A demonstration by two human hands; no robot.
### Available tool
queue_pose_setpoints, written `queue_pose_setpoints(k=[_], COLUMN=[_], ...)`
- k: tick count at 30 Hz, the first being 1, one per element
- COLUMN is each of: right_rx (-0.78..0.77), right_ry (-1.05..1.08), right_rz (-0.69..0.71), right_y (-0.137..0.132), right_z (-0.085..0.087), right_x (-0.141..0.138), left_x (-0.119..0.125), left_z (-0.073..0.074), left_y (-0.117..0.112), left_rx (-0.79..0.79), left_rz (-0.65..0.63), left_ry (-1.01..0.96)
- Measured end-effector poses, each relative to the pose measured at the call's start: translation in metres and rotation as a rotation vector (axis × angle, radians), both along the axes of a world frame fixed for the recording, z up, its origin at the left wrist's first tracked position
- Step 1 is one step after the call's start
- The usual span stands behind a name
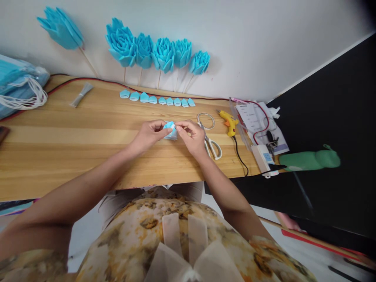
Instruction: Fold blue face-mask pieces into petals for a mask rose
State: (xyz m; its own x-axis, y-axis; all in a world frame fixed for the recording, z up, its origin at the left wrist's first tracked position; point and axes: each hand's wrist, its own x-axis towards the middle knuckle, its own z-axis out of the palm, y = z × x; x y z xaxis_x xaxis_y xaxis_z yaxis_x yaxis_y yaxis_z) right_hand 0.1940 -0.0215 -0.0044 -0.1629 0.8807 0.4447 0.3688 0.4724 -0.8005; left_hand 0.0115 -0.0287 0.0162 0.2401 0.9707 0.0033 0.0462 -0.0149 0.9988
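Between my hands, above the wooden table [88,137], is a small folded light-blue piece [170,132] with a whitish inner side. My left hand [152,133] pinches its left edge between thumb and fingers. At its upper right corner, the fingertips of my right hand [190,135] are closed on the same piece. Whether it is paper or fabric I cannot tell. Behind my hands stands a row of several small folded blue petals [152,100]. Scissors [213,148] with pale handles lie just right of my right hand, partly hidden by it.
Blue flowers [164,55] on thin sticks lean against the wall. A yellow glue gun [228,122], a roll of tape or ring [206,121], a power strip [264,158] and a green bottle [310,159] are at right. A bag of blue material [20,86] lies left.
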Motion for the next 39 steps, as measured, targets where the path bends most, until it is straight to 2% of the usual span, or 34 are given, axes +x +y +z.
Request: queue_pose_setpoints(k=[11, 23, 28, 33, 36, 39], right_rx=[0.017, 0.08, 0.1, -0.024, -0.131, -0.165], right_ry=[-0.017, -0.067, -0.097, 0.022, 0.095, 0.07], right_rz=[0.021, 0.038, 0.012, 0.038, 0.058, 0.067], right_y=[0.0, 0.0, -0.001, -0.001, 0.0, 0.001], right_z=[0.0, -0.002, -0.001, -0.001, -0.002, -0.003], right_x=[-0.001, -0.001, -0.001, 0.002, 0.003, 0.001], left_x=[-0.001, -0.002, -0.001, -0.001, -0.001, -0.001], left_z=[-0.002, -0.016, -0.012, -0.004, -0.004, -0.008], left_y=[-0.001, 0.004, 0.003, -0.001, 0.0, 0.0], left_rx=[-0.004, 0.071, 0.045, 0.002, -0.003, 0.016], left_rz=[-0.007, -0.016, -0.03, -0.04, -0.042, -0.058], left_ry=[0.006, 0.056, 0.05, -0.002, 0.024, 0.059])
